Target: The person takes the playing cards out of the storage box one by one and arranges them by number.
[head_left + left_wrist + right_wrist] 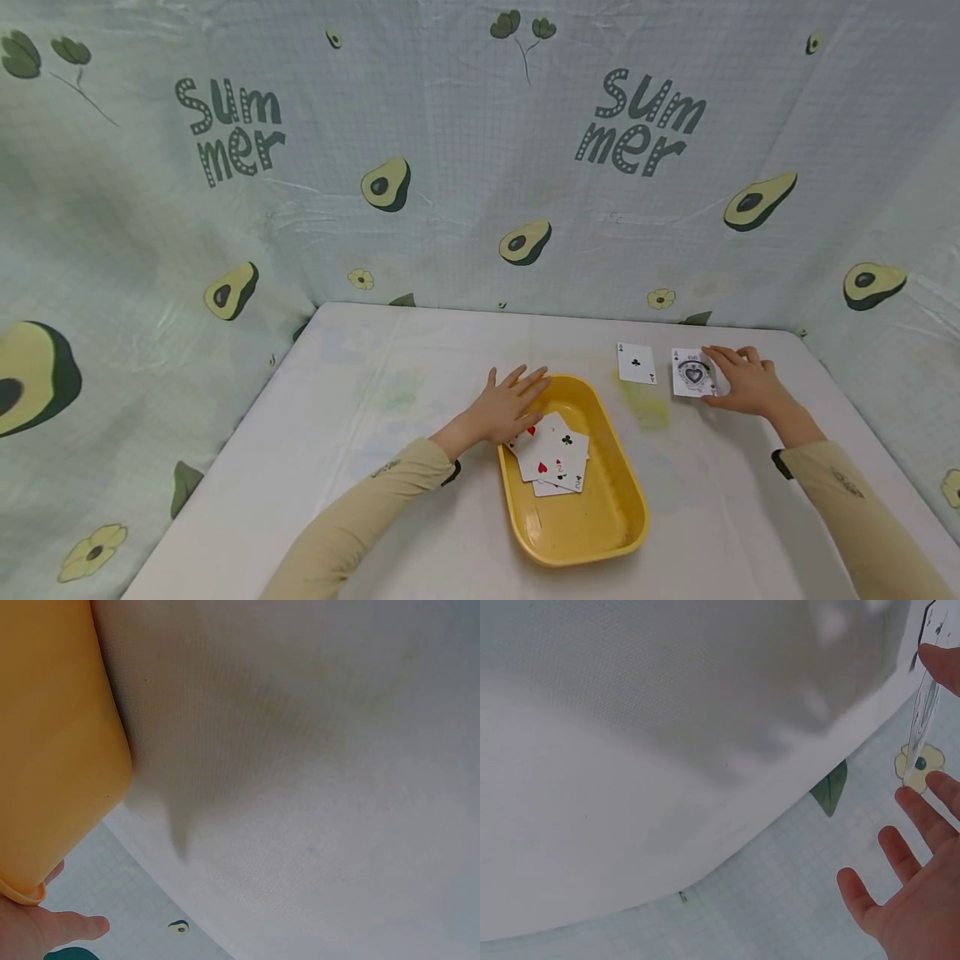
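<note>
My right hand pinches a playing card by its edge, thumb on one side and fingertips on the other. The card bears a large ornate dark emblem. In the right wrist view the card shows nearly edge-on between thumb and fingers, the other fingers spread. My left hand lies with spread fingers over the left rim of a yellow tub. Inside the tub is a loose heap of playing cards, hearts and clubs among them, partly hidden by that hand.
An ace of clubs lies face up on the white-covered table, left of the card in my right hand. A cloth printed with avocados hangs behind the table and along both sides.
</note>
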Available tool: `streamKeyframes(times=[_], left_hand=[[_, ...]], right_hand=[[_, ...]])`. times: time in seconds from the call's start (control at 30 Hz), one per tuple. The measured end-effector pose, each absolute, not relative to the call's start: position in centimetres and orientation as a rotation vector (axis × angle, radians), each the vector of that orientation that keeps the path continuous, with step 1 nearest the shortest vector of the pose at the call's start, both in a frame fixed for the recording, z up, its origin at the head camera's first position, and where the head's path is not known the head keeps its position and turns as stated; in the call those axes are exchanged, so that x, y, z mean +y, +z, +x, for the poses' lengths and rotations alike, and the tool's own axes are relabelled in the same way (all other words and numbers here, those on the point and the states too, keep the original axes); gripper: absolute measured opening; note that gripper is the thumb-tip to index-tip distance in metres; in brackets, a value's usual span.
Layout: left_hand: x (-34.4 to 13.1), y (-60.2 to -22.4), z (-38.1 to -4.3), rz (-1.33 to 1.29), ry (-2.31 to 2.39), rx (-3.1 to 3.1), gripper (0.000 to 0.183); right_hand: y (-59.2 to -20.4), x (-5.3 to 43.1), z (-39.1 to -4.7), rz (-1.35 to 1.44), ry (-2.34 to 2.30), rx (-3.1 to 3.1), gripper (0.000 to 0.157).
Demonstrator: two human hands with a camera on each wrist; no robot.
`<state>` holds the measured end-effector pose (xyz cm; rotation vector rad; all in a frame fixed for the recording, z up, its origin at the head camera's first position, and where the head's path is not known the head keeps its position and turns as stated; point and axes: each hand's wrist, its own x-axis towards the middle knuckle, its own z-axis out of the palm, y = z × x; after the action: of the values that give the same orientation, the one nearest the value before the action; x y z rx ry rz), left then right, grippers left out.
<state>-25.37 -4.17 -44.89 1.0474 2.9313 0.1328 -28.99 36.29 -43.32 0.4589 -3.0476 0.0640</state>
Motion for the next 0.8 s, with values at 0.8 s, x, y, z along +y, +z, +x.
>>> streamKeyframes(times=[0.8], left_hand=[[-4.6,-44.8,-24.7,1.074,0.102,2.937,0.055]], right_hand=[[-44.2,35.8,-30.5,0.417,0.012,-3.106,0.076]])
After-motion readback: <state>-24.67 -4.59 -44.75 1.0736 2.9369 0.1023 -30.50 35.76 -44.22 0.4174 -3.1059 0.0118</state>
